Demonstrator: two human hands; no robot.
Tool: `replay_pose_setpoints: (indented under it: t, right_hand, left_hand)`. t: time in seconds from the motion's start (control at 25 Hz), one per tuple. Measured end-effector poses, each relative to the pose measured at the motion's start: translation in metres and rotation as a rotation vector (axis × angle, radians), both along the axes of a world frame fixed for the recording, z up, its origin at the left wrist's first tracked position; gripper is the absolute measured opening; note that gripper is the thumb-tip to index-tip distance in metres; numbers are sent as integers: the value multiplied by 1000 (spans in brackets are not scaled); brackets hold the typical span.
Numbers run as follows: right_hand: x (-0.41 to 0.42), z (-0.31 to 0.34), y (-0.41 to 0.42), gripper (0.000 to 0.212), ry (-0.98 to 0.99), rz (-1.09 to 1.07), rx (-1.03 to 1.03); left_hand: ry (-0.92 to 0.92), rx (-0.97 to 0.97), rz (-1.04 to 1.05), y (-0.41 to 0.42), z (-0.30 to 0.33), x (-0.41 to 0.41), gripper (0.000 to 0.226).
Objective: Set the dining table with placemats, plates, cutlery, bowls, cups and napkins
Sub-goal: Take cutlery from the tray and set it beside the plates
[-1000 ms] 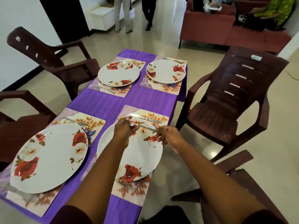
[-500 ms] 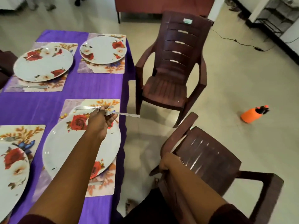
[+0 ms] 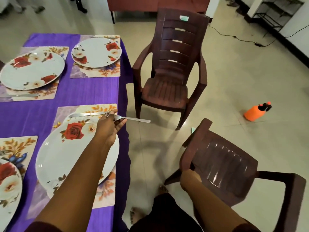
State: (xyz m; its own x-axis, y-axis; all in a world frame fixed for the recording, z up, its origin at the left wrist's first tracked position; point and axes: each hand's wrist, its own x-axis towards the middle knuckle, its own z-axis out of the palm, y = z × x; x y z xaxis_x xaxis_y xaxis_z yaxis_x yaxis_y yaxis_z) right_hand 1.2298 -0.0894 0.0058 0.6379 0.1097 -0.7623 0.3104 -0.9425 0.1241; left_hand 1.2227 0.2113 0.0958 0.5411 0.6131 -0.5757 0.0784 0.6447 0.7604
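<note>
My left hand [image 3: 111, 123] holds a steel fork [image 3: 133, 119] over the near right placemat [image 3: 107, 195], its handle sticking out past the table edge. Under that hand lies a floral plate [image 3: 66, 158], with a knife [image 3: 85, 114] on the mat beyond it. My right hand [image 3: 189, 179] grips the backrest of the near brown plastic chair [image 3: 230, 173] beside the table. Two more floral plates [image 3: 31, 69] [image 3: 96, 52] sit on mats at the far end. Another plate [image 3: 8, 186] shows at the left edge.
The table wears a purple cloth [image 3: 87, 91]. A second brown chair [image 3: 172, 67] stands by the table's right side. An orange spray bottle [image 3: 255, 112] lies on the tiled floor. A cable [image 3: 234, 36] runs along the floor. My bare feet [image 3: 137, 215] stand below.
The view swung right. My right hand left the fork and took hold of the near chair's backrest. My left hand keeps the fork over the plate.
</note>
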Motion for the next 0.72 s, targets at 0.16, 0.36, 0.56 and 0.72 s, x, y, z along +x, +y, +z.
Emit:
replay_pose_setpoints:
  t: [0.16,0.36,0.56,0.72]
  right_hand:
    - [14,10,-1,62,111,39,-61]
    - [85,23,91,53,121,-186,274]
    - [131,90,224,33,425,-745,1098]
    - [150,103,281,42,529,-570,1032]
  left_hand:
    - [31,19,0,13,4,-8,29]
    - [38,36,70,44,8,-21,24]
    - [94,123,136,77,12,-20,24]
    - [127,160,215,102,10,-2,25]
